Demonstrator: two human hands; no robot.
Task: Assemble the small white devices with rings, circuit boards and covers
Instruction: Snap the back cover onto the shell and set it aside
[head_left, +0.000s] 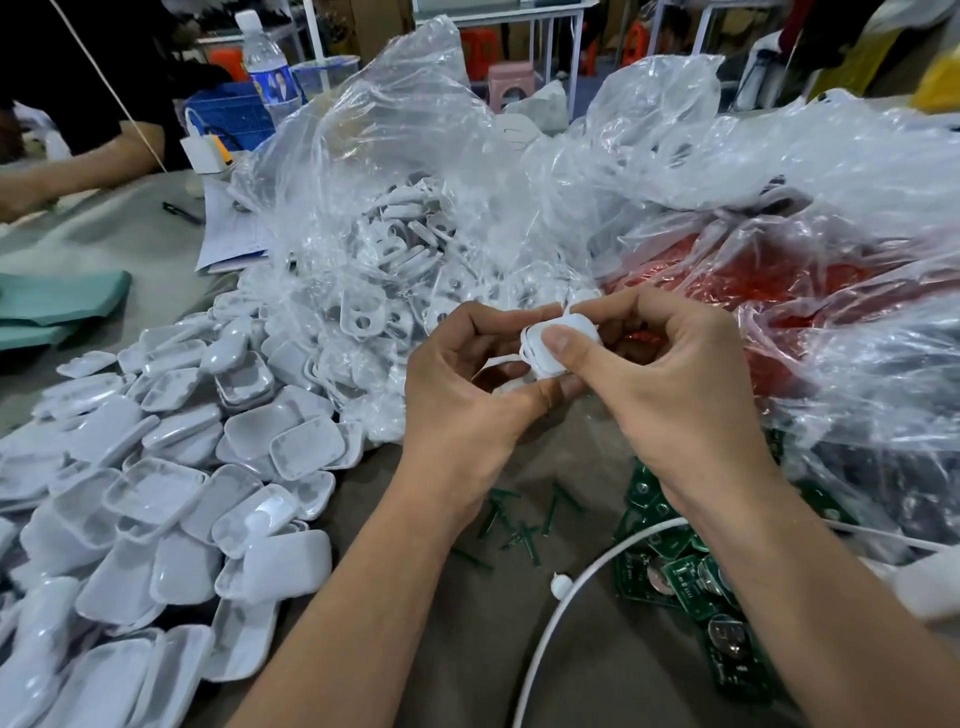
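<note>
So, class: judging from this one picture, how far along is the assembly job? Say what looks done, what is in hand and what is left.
Done: nothing can be told for sure; the pile of white covers on the left looks like loose parts. In hand: both the left hand and right hand hold one small white device. Left: plenty, judging by the green circuit boards and the bag of white shells.

Two hands, left (462, 395) and right (670, 379), share one white device (558, 345). One water bottle (267, 67), one pen (182, 213); white covers (171, 499) and green boards (691, 571) too heaped to count.
</note>
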